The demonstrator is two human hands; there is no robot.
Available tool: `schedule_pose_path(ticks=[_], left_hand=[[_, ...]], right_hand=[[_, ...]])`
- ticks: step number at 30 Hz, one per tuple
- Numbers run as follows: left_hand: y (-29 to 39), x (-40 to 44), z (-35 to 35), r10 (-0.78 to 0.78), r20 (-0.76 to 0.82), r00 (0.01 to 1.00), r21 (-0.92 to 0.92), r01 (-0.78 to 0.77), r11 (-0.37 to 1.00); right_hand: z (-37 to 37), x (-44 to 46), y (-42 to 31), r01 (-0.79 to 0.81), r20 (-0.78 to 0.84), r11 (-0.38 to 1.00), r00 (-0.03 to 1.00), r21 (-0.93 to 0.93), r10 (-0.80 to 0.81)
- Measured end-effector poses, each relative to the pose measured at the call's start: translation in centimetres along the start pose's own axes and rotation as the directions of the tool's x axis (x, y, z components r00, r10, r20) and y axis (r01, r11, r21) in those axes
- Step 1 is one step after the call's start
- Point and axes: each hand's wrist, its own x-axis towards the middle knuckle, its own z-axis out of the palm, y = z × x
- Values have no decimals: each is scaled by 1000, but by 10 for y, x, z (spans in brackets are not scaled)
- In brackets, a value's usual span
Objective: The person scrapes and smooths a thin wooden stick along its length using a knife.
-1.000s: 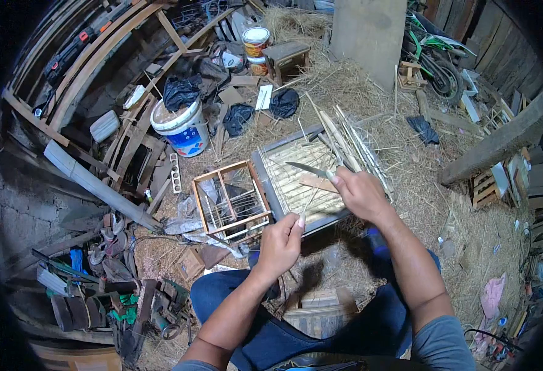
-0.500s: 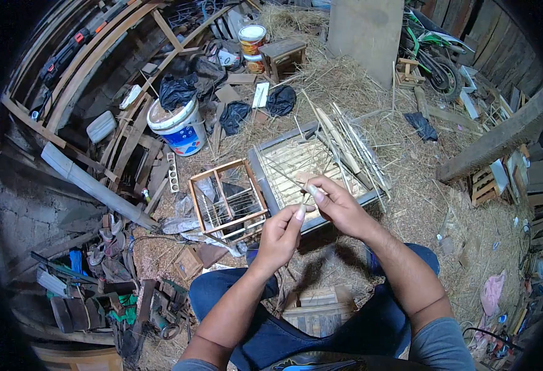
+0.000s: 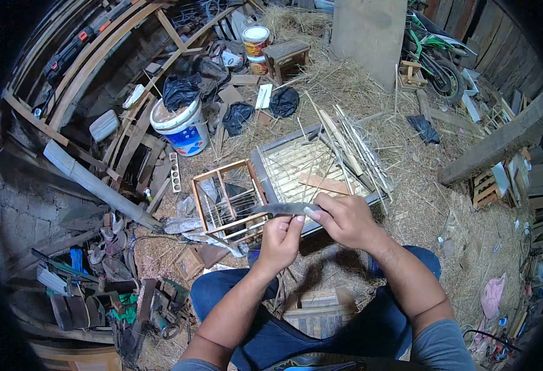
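Observation:
My right hand (image 3: 345, 221) is wrapped round the handle of a knife (image 3: 284, 209), whose blade points left and lies just above my left hand (image 3: 281, 242). The fingers of my left hand are pinched together; a thin stick was between them earlier, but now the blade and fingers hide most of whatever they hold. Beyond my hands lies a slatted panel in a grey frame (image 3: 258, 162), with a flat piece of wood (image 3: 326, 183) and a bundle of split sticks (image 3: 350, 147) on it. To its left stands a small wooden frame cage (image 3: 224, 195) with thin bars.
A white bucket (image 3: 181, 131) with a black bag on top stands at the upper left. Behind are stacked paint tins (image 3: 256, 48), a small stool (image 3: 287, 57) and a wide post (image 3: 368, 37). A motorbike (image 3: 438, 62) leans at the upper right. Straw covers the floor.
The knife has swung from over the panel to a level position across my left hand. My right hand has moved down and left, close to my left hand.

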Motion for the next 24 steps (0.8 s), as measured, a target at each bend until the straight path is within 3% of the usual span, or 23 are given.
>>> schedule_pose_path(ticks=[2, 4, 5, 7, 10, 12, 14, 16, 18, 22, 24], left_hand=[[1, 1, 0, 70, -1, 998, 84, -70, 994], [11, 2, 2, 271, -26, 962, 301, -251, 920], [19, -1, 4, 271, -25, 962, 301, -252, 920], [32, -3, 6, 229, -25, 973, 378, -203, 904], [23, -3, 3, 347, 14, 938, 484, -310, 818], [23, -2, 2, 330, 31, 944, 503, -300, 811], [29, 0, 5, 298, 10, 955, 495, -263, 828], [27, 0, 3, 296, 8, 955, 520, -257, 815], [25, -2, 1, 292, 21, 956, 542, -257, 800], [29, -8, 3, 291, 22, 956, 575, -250, 779], [30, -3, 5, 274, -31, 961, 581, -206, 788]], right_hand=[[-4, 1, 1, 40, -9, 997, 999, -70, -41], [-6, 5, 9, 133, -156, 982, 976, -135, -154], [-8, 6, 11, 133, -157, 982, 976, -136, -154], [-13, 9, 13, -19, -185, 995, 983, -97, 1], [-7, 1, -3, 51, -49, 985, 997, -165, -60], [-5, 3, -2, 92, -68, 985, 992, -147, -103], [-2, 8, 6, 133, -203, 980, 966, -151, -163], [1, 6, 5, 123, -189, 979, 970, -163, -153], [-2, 4, 1, 65, -55, 980, 996, -189, -76], [1, 11, 7, 45, -196, 973, 976, -225, -91], [-4, 12, 12, 25, -149, 983, 988, -182, -52]])
